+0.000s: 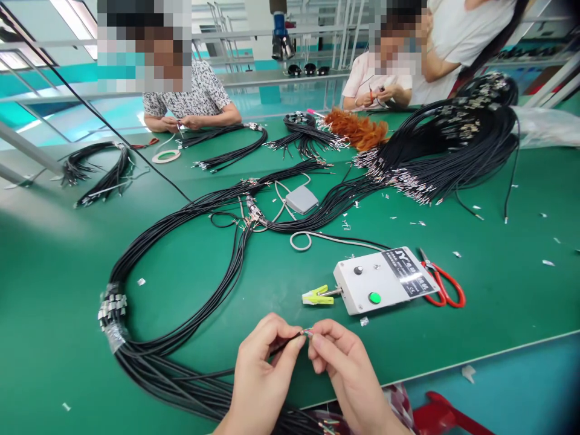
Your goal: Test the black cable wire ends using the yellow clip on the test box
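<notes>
My left hand pinches a black cable close to its stripped end. Thin coloured wires stick out of that end, and the fingertips of my right hand are closed on them. Long black cables run in a big loop from beneath my hands to the left, where clear tape binds them beside metal connectors. Just beyond my hands is a grey control box with a green button, and a yellow clip is fixed at its left end.
Red-handled scissors lie right of the box. A large heap of black cables covers the back right, near a grey pedal-like block. A tape roll lies at the back left. Several people sit or stand across the green table.
</notes>
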Demonstrator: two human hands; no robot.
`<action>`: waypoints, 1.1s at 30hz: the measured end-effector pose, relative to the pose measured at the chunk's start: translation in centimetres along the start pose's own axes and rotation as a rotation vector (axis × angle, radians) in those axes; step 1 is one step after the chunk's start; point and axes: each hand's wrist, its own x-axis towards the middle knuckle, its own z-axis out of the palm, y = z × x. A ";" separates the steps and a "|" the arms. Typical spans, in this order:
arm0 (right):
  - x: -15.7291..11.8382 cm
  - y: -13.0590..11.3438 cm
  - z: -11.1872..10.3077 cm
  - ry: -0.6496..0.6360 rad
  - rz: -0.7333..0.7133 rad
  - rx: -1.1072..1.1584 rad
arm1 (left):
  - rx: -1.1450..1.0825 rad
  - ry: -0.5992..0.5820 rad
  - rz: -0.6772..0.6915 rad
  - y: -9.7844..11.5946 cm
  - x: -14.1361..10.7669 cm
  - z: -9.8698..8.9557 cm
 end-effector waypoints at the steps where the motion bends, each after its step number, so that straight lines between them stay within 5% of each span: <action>1: 0.1 -0.2 0.0 -0.004 0.015 0.020 | -0.014 -0.006 -0.022 0.0 0.0 0.0; 14: 0.1 0.2 0.9 0.020 -0.055 -0.022 | -0.112 -0.002 -0.108 0.1 0.0 0.1; 18: 0.5 0.1 0.9 -0.017 -0.012 -0.064 | -0.219 -0.125 -0.223 0.2 0.3 -0.4; 23: 0.8 -0.6 0.3 -0.098 0.030 -0.127 | -0.289 -0.301 -0.210 0.3 1.2 -0.2; 29: 0.3 -2.0 -0.2 -0.206 -0.051 -0.448 | -0.385 -0.257 -0.414 -0.1 0.9 0.2; 33: 0.2 -2.7 -0.3 -0.215 -0.237 -0.850 | -0.210 -0.204 -0.289 -0.3 -0.1 -0.2</action>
